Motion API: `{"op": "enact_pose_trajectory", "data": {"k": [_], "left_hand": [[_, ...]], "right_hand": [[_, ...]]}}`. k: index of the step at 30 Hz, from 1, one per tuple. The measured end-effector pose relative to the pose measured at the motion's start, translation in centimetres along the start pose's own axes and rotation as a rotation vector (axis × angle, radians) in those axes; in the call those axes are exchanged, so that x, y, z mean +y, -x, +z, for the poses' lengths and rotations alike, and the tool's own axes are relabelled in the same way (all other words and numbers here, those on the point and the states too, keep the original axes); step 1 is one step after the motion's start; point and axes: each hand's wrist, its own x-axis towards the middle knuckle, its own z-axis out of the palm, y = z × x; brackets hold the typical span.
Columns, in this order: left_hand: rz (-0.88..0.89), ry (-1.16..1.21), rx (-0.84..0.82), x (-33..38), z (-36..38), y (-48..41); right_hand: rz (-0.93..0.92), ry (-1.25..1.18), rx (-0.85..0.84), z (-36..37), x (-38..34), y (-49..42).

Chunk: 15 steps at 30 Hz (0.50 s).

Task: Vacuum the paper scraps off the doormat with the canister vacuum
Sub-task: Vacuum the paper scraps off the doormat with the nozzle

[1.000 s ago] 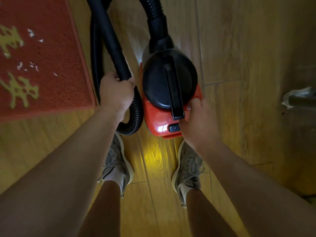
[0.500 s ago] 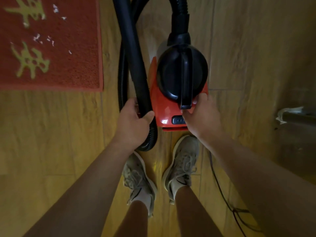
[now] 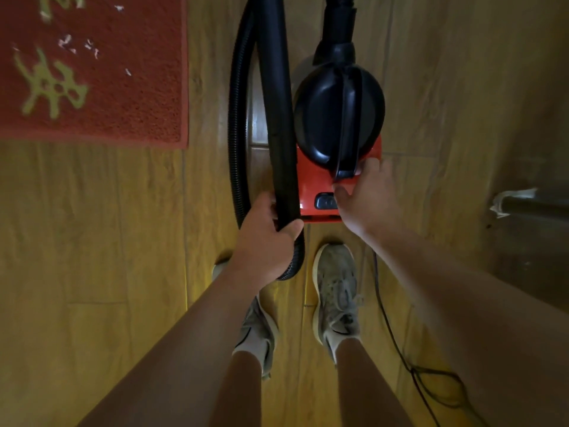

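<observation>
A red doormat with yellow characters lies at the upper left, and several white paper scraps are scattered on it. The canister vacuum, red with a black domed top, stands on the wood floor straight ahead of my feet. My left hand grips the black wand, which runs up beside the ribbed hose. My right hand rests on the canister's rear by the handle's end, thumb lying next to the black switch.
A black power cord trails over the floor to the right of my right shoe. At the right edge is a dark object with a white torn bit. My left shoe is partly under my forearm.
The view has swung, so the doormat sits higher and farther left. My left hand now holds the wand nearer my feet. My right thumb has spread toward the switch.
</observation>
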Motion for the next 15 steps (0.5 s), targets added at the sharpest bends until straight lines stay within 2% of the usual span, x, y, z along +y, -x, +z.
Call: {"op": "enact_pose_trajectory", "data": {"k": [6, 15], "left_hand": [[-0.032, 0.026, 0.047, -0.6, 1.6, 0.4], [-0.042, 0.041, 0.044, -1.7, 2.3, 1.2]], "right_hand": [[-0.032, 0.022, -0.075, -0.6, 0.5, 0.3], [-0.083, 0.068, 0.008, 0.4, 0.6, 0.6]]}}
